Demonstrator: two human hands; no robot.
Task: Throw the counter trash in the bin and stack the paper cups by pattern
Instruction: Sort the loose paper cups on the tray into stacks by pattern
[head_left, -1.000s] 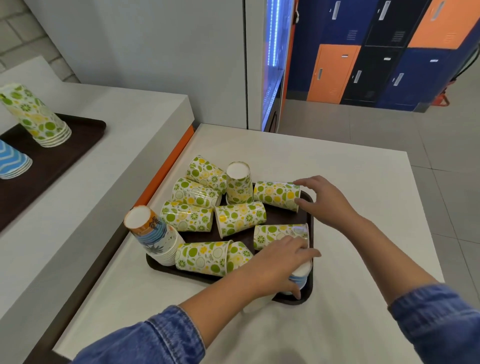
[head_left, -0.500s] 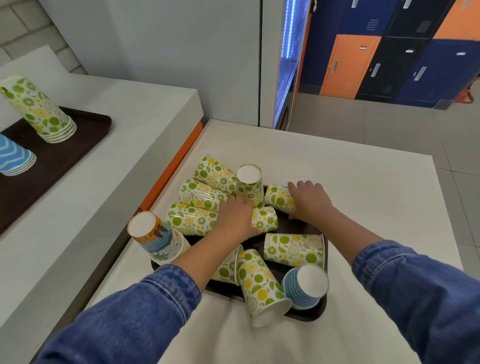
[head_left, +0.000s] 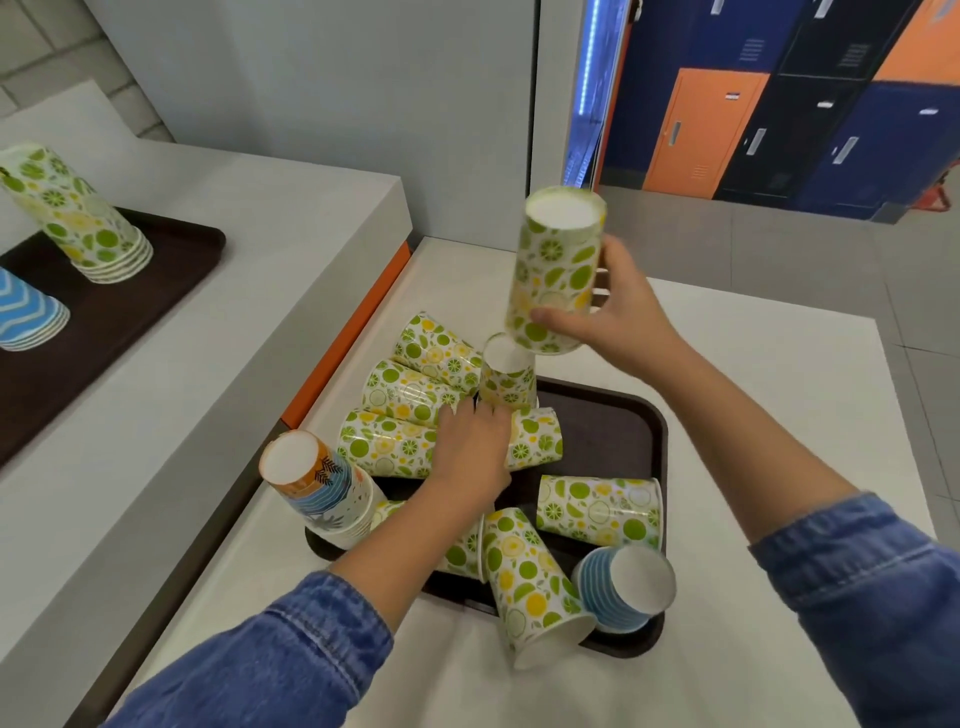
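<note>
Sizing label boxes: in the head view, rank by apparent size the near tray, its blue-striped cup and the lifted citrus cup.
near tray
lifted citrus cup
blue-striped cup
Cups differ in nearness: order unsure.

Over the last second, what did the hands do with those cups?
The right hand took a lime cup off the tray and raised it. The left hand let go of the blue cup and moved forward onto a lying cup. The mixed stack stayed put.
</note>
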